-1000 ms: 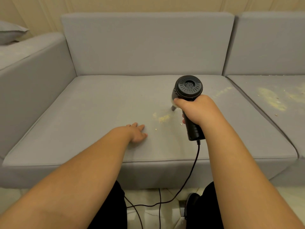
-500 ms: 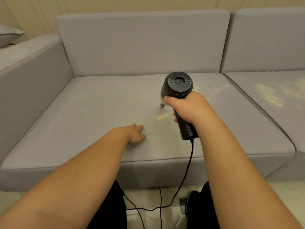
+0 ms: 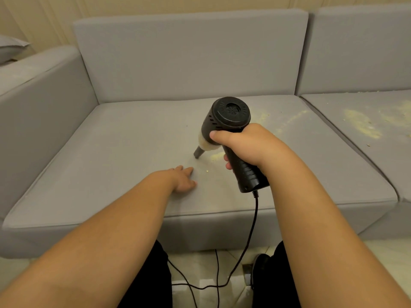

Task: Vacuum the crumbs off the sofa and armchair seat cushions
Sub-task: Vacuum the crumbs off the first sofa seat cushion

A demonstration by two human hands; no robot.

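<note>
My right hand grips the handle of a black corded handheld vacuum. Its narrow nozzle points down and touches the grey seat cushion of the sofa. A small patch of pale crumbs lies just right of the nozzle, and one loose crumb sits nearer to me. My left hand rests flat on the cushion, fingers straight, a little left of the nozzle. More crumb streaks lie at the cushion's back right. The clear chamber behind the nozzle holds pale dust.
The neighbouring seat cushion on the right carries a large crumb patch. A grey armrest bounds the left side, with a pillow beyond it. The vacuum's cord hangs to the tiled floor between my legs.
The vacuum has moved left across the cushion, its nozzle passing the crumb patch toward my left hand. My left hand has stayed put.
</note>
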